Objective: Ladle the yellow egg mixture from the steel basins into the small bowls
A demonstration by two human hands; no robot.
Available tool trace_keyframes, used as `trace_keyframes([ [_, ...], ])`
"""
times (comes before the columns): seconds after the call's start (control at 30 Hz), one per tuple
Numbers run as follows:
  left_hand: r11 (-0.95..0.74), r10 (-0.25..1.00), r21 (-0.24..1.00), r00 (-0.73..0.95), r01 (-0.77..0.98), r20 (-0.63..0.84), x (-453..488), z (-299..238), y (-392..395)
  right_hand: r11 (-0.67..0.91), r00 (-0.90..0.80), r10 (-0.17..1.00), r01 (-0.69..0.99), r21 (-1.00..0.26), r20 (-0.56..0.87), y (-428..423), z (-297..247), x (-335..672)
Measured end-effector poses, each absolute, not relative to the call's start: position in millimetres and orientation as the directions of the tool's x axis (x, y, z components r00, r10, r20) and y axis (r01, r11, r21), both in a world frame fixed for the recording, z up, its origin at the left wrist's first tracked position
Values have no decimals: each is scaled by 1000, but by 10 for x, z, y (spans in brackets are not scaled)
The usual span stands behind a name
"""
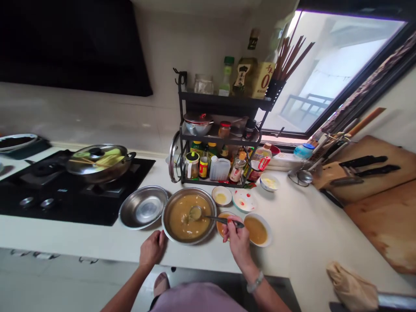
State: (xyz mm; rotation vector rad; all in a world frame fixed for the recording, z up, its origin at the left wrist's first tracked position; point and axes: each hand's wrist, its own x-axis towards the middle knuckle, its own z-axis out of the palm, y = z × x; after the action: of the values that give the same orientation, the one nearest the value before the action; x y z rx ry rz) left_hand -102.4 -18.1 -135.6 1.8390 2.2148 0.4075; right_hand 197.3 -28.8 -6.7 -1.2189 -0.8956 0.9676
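A wide steel bowl (169, 229) of brownish-yellow soup sits on the white counter in front of me. My right hand (238, 239) is closed round the dark handle of a ladle (208, 216) whose cup dips into the soup. My left hand (152, 250) rests against the bowl's near left rim, fingers curled on it. Under my right hand sits a small bowl (222, 216) of soup, partly hidden. A second small white bowl (258, 230) filled with soup stands just to its right.
An empty steel bowl (143, 211) lies left of the soup. A wok (97, 164) with vegetables sits on the black hob (65, 190). Behind stand small dishes (244, 200), a black spice rack (224, 143), a knife block (338, 173) and cutting boards (383, 216).
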Motion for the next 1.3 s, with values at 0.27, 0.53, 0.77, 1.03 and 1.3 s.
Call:
trace_keyframes([
  [0.27, 219, 972, 332, -236, 918, 11, -942, -1255, -197, 76, 263, 964, -135, -988, 38, -227, -96, 2120],
  [0.53, 220, 971, 293, -237, 930, 25, -950, -1257, -189, 72, 352, 936, -162, -984, 10, -51, 11, 2432],
  [0.77, 192, 975, 306, -216, 932, 45, -965, -1280, -188, 157, 478, 875, -121, -980, 81, 120, 123, 2759],
  [1.03, 212, 971, 336, -236, 918, 33, -960, -1291, -181, 186, 388, 890, 172, -967, 240, 144, -93, 2848],
  [1.3, 218, 970, 321, -240, 921, 29, -944, -1256, -196, 447, 22, 867, 409, -796, 498, -67, -61, 2735],
])
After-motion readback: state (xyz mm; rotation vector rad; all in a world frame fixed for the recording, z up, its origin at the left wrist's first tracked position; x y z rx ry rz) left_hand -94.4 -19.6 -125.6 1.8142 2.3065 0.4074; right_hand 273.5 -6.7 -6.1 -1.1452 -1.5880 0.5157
